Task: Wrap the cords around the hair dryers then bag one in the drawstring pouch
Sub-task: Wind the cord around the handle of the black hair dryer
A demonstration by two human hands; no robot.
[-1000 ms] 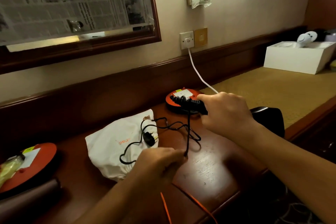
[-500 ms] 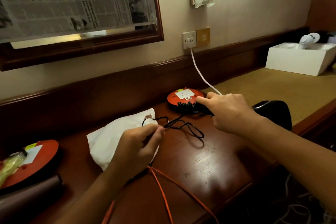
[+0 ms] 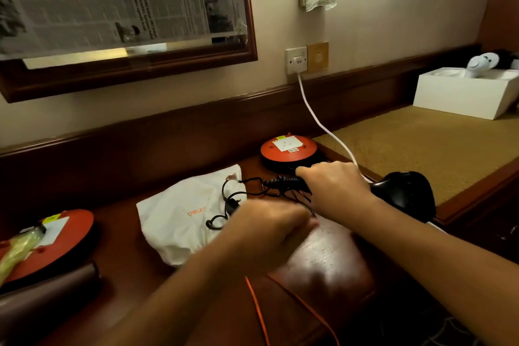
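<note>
Fingers of my right hand (image 3: pixel 334 188) are wrapped tight round the handle of the black hair dryer (image 3: pixel 404 194), near the orange reel (image 3: pixel 289 149). My left hand (image 3: pixel 269 223) is blurred, with fingers curled on the cord (image 3: pixel 276 182) just below the handle. Its loose loops and plug lie across the white pouch (image 3: pixel 174 222) on the desk (image 3: pixel 331 250).

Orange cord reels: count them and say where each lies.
2. The back reel lies on the desk behind the right hand. The left reel lies near the frame's left edge, partly under a yellowish bundle. Others may sit outside the frame.
</note>
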